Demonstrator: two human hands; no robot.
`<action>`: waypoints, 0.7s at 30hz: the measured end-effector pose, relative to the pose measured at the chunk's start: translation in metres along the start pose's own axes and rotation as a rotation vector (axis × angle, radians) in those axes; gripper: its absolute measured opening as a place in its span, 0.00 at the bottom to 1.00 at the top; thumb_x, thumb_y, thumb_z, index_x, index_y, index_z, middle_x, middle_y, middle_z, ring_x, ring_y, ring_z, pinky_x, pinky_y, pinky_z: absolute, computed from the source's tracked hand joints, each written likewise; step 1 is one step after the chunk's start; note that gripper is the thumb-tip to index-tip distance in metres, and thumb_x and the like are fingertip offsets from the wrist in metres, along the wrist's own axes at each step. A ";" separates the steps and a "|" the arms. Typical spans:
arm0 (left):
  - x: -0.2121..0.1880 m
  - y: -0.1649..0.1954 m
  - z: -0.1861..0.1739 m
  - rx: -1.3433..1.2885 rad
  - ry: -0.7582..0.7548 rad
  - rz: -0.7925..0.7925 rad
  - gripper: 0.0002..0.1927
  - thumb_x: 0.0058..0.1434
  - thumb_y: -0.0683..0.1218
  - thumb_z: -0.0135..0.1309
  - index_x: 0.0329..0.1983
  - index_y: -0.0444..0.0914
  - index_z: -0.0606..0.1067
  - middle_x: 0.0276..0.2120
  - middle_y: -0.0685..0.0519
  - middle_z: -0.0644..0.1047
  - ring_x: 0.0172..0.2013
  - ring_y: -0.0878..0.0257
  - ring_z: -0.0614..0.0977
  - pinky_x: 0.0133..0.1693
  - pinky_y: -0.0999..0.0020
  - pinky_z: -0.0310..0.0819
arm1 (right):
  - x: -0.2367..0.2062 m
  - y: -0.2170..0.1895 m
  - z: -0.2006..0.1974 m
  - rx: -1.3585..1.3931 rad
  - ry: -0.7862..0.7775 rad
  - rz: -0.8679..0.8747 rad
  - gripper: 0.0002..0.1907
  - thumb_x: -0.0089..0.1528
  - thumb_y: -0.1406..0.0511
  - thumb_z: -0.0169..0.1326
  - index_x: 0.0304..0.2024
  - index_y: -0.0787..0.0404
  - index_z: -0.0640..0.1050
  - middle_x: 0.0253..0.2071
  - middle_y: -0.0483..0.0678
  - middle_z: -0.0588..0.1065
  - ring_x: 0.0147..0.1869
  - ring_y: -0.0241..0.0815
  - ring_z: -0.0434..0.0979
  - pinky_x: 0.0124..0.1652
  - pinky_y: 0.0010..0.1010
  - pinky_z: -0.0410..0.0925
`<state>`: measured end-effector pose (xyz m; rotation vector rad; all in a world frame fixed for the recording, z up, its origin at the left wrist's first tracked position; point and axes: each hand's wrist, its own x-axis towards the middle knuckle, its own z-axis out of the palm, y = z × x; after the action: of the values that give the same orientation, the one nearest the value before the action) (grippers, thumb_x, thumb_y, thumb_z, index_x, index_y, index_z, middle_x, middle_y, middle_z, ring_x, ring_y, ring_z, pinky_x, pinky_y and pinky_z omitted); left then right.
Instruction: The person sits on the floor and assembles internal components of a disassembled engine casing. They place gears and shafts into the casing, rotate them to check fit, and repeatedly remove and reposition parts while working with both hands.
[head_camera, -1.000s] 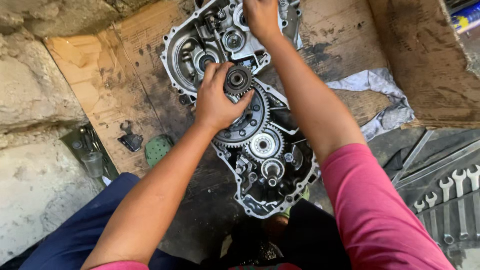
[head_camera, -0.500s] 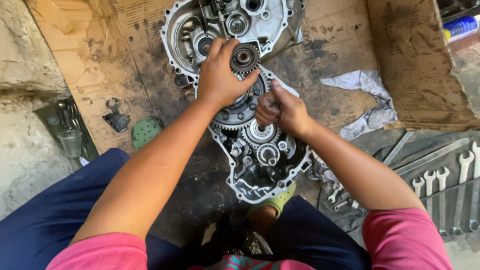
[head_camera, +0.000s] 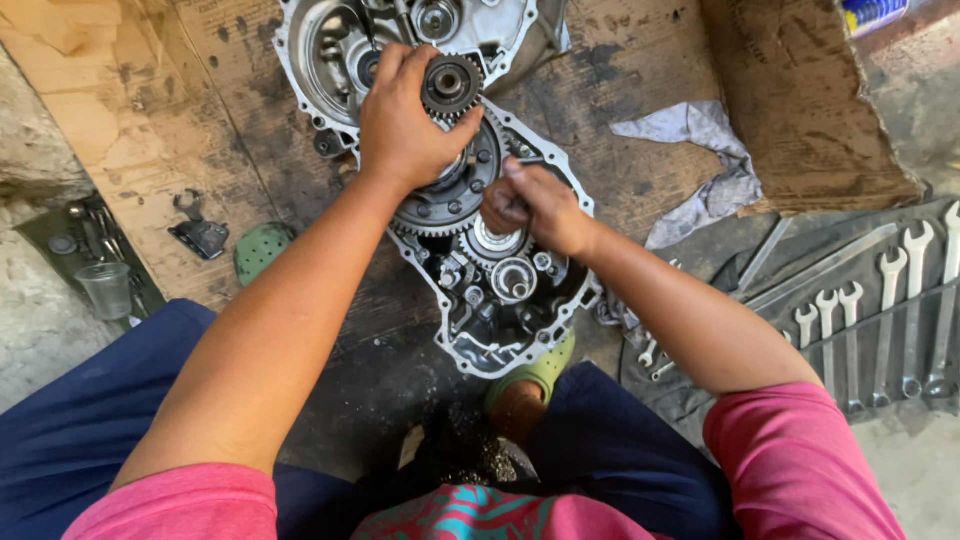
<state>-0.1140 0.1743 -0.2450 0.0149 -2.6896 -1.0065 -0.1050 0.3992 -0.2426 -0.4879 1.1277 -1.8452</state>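
1. The floor (head_camera: 30, 330) is rough grey concrete. Oil-stained cardboard (head_camera: 640, 60) is spread over it, and a person sits on it looking down, with blue-trousered legs to either side.
2. An open engine case (head_camera: 500, 340) of silver metal lies on the cardboard between the legs, its gears showing.
3. The left hand (head_camera: 405, 125) is clenched around a small dark gear (head_camera: 452, 84), holding it just above the case's large toothed wheel (head_camera: 440, 205).
4. The right hand (head_camera: 535, 205) is curled tightly over the middle of the case; what its grip holds is hidden.
5. A grey rag (head_camera: 700, 160) lies to the right of the case.
6. Spanners (head_camera: 880, 300) lie in a row on a dark tool roll, far right.
7. On the left, well apart from the case, are a clear cup (head_camera: 105, 290), a small metal bracket (head_camera: 200, 235) and a green sandal (head_camera: 262, 250).
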 end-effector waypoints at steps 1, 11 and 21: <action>-0.001 -0.001 0.000 0.001 -0.004 0.011 0.35 0.55 0.56 0.72 0.58 0.33 0.73 0.53 0.45 0.73 0.50 0.45 0.80 0.51 0.55 0.77 | -0.003 0.000 -0.001 0.086 0.022 0.001 0.34 0.75 0.45 0.32 0.20 0.56 0.55 0.19 0.41 0.51 0.25 0.38 0.49 0.31 0.33 0.51; -0.002 -0.004 0.003 0.013 -0.023 -0.009 0.34 0.55 0.55 0.72 0.58 0.35 0.73 0.53 0.46 0.73 0.50 0.47 0.80 0.50 0.55 0.77 | -0.091 0.021 -0.011 0.042 0.303 0.126 0.10 0.54 0.67 0.41 0.39 0.56 0.63 0.35 0.42 0.60 0.41 0.37 0.59 0.46 0.29 0.58; -0.005 -0.007 0.003 0.048 0.011 0.017 0.34 0.56 0.56 0.73 0.58 0.34 0.73 0.52 0.45 0.72 0.51 0.45 0.79 0.51 0.53 0.75 | -0.093 0.068 -0.002 0.019 0.291 0.148 0.04 0.60 0.66 0.40 0.37 0.57 0.62 0.37 0.42 0.59 0.44 0.36 0.57 0.49 0.30 0.57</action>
<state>-0.1101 0.1717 -0.2527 0.0071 -2.6988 -0.9335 -0.0241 0.4658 -0.2911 -0.1219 1.3003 -1.8333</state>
